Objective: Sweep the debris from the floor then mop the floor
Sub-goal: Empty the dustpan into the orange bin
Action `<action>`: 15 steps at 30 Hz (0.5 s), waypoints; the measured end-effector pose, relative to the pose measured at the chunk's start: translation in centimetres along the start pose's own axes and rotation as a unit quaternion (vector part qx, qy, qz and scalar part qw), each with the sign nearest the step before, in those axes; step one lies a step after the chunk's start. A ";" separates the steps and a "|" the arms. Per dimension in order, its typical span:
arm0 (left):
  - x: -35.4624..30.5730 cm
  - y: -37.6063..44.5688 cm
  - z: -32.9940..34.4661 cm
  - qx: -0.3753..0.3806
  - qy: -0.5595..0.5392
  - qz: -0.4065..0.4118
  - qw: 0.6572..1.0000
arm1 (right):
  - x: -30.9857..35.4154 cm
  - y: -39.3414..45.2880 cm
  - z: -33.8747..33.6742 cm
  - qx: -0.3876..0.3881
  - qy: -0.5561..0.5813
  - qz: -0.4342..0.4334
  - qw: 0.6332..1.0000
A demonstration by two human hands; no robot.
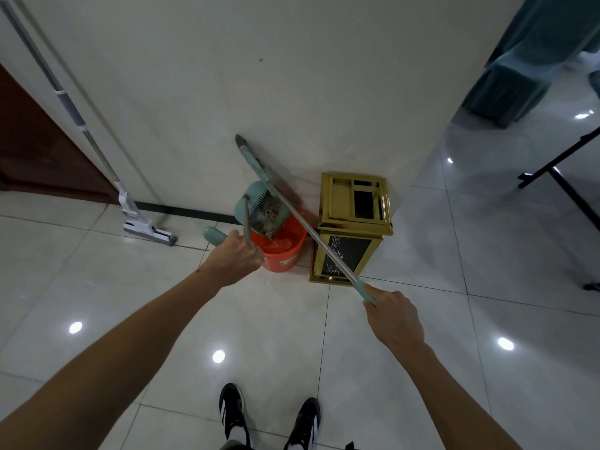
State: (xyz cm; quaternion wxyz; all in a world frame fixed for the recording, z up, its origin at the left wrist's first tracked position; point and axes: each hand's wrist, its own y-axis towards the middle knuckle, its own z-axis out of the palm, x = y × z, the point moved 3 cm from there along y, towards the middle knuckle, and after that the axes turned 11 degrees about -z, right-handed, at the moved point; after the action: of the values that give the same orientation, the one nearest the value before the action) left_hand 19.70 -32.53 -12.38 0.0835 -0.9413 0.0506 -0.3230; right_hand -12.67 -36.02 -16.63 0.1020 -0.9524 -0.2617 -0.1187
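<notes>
Two tools up at once: the left hand (pixel 238 254) grips the dustpan (pixel 263 212) handle, tipping debris (pixel 271 211) into the orange bucket (pixel 281 251), while the right hand (pixel 394 315) clutches the broom (pixel 292 216) handle, head raised clear against the wall. The mop (pixel 147 230) leans waiting on the glossy tiled floor (pixel 292 336), beside a gold bin (pixel 352 228).

One teal plastic dustpan (pixel 264 212), one teal-handled broom (pixel 311 237), one orange plastic bucket (pixel 285 253), one gold metal bin (pixel 352 228), one grey flat mop (pixel 147 230), two black shoes (pixel 232 412).
</notes>
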 end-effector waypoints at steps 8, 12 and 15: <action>0.0 0.0 0.0 0.003 0.003 0.013 1.000 | 0.1 0.1 0.0 -0.007 0.002 -0.005 1.000; -0.1 -0.2 0.5 -0.001 -0.002 0.021 1.000 | 0.1 0.1 0.2 -0.004 0.009 -0.003 1.000; 0.3 -0.2 0.3 -0.018 -0.010 0.016 1.000 | 0.2 0.0 0.2 -0.004 0.010 0.000 1.000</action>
State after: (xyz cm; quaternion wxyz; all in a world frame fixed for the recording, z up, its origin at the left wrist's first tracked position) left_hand 20.15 -32.34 -12.44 0.0723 -0.9450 0.0702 -0.3113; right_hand -12.46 -35.89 -16.72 0.1008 -0.9515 -0.2604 -0.1291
